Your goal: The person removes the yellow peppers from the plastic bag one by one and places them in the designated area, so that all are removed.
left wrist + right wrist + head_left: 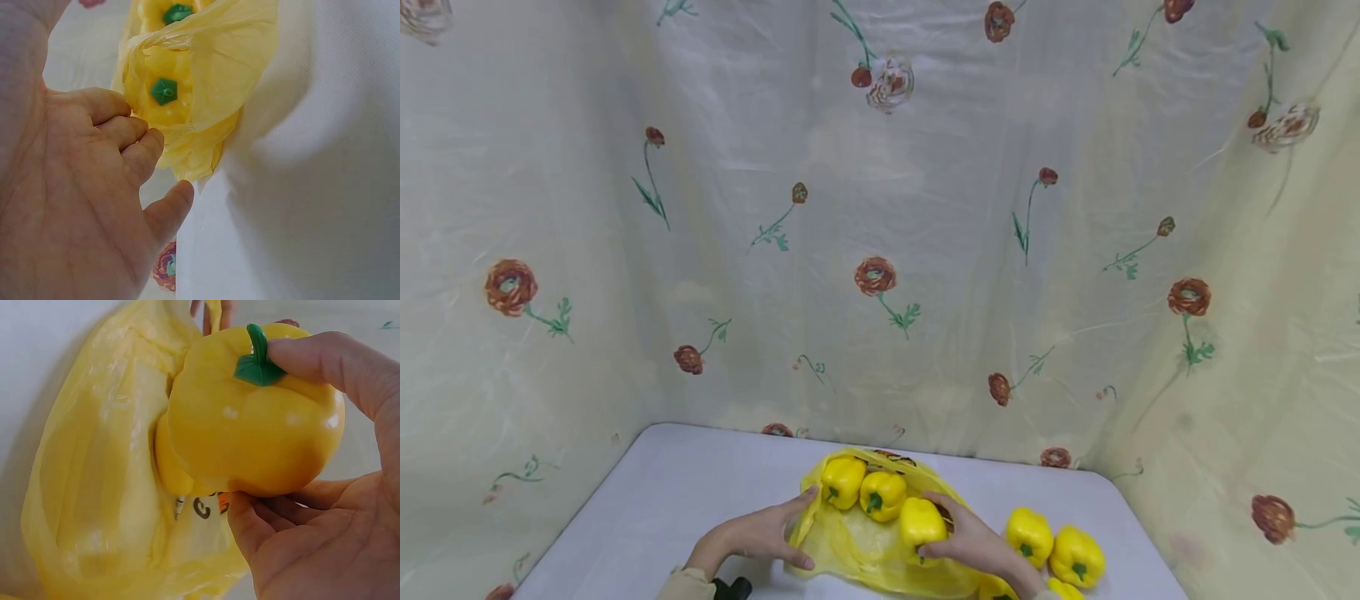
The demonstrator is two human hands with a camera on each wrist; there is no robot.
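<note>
My right hand (966, 537) grips a yellow bell pepper (922, 523) with a green stem, thumb by the stem and fingers beneath it. In the right wrist view this pepper (256, 419) hangs over the yellow plastic bag (94, 462). The bag (857, 546) lies spread on the table with its mouth toward me. Inside it, at the far side, sit two more yellow peppers (842, 482). My left hand (767, 531) is at the bag's left edge, fingers extended and slightly bent. In the left wrist view its fingertips touch the bag's plastic (206, 69).
Several yellow peppers (1077, 556) stand on the table right of the bag, partly behind my right forearm. The white table (700, 467) meets flowered curtains (850, 333) at the back and sides. A black object (732, 588) shows at my left wrist.
</note>
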